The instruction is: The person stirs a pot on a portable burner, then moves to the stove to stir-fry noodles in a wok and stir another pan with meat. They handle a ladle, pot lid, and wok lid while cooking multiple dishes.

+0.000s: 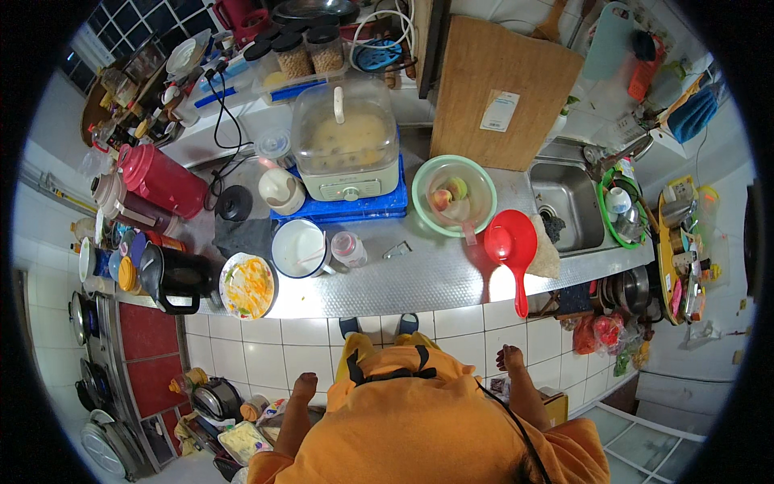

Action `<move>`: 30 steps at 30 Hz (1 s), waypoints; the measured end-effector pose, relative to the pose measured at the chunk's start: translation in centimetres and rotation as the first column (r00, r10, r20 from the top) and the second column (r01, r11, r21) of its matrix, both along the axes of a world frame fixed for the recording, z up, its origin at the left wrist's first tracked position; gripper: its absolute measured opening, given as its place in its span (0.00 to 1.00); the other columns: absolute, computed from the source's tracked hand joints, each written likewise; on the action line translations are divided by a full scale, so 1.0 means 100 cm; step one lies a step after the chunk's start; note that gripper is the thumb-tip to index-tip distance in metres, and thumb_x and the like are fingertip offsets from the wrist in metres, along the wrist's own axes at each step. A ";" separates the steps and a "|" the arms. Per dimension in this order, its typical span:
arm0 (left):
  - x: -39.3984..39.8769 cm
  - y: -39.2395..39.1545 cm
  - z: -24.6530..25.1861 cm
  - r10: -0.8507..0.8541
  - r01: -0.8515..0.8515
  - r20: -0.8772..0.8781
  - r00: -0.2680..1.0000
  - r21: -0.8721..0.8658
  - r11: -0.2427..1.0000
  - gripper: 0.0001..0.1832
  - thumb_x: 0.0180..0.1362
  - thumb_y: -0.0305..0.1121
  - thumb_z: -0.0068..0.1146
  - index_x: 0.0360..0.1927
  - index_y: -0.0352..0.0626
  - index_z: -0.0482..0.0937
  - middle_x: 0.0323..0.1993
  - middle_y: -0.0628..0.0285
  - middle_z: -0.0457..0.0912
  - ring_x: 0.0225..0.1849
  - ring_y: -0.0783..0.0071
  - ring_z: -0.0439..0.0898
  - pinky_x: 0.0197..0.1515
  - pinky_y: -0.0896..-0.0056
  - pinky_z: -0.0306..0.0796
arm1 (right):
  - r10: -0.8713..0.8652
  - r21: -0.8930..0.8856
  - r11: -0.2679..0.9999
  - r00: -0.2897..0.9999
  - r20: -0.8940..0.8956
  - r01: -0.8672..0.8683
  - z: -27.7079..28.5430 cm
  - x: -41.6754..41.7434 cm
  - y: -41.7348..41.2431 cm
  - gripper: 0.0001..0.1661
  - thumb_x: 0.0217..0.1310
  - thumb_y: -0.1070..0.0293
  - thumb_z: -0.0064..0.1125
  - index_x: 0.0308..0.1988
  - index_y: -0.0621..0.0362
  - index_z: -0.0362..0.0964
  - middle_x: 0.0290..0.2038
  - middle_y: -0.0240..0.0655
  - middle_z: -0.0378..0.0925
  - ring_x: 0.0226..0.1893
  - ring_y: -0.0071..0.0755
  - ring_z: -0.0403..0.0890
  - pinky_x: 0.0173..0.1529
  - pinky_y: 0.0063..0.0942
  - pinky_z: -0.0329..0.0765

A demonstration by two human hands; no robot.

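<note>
My left hand [306, 385] hangs low beside my body, over the tiled floor; it appears to hold nothing. On the other side hangs my right hand [510, 358], fingers apart and nothing in them. Neither hand touches the counter. On the metal counter before me are an enamel mug [300, 248], a small lidded jar [349, 249] and a plate [250, 286] with orange food remains. Behind them an electric steamer [346, 139] with a clear lid stands on a blue tray. A green basin [454, 195] holds a clear container with fruit. A red plastic ladle [511, 242] overhangs the counter edge.
A steel sink [568, 206] is at the right, beside a green basket [622, 207] of dishes. A wooden board [502, 91] leans at the back. At left stand a red thermos [163, 180] and a black pitcher [175, 275]. A pot [216, 399] and containers crowd the floor lower left.
</note>
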State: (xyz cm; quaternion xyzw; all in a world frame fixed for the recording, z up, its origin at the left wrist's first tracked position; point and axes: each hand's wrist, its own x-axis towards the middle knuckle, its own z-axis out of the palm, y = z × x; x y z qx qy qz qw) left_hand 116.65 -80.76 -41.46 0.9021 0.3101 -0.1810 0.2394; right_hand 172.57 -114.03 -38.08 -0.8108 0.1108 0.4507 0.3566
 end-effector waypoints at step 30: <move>0.030 -0.021 0.014 0.457 -0.434 0.131 0.880 -0.167 0.885 0.10 0.55 0.33 0.49 0.35 0.42 0.79 0.40 0.52 0.80 0.46 0.55 0.77 0.48 0.60 0.73 | 0.316 -0.007 0.949 0.947 0.062 -0.316 -0.026 -0.007 0.010 0.08 0.57 0.65 0.55 0.34 0.58 0.70 0.12 0.32 0.67 0.07 0.26 0.64 0.10 0.29 0.60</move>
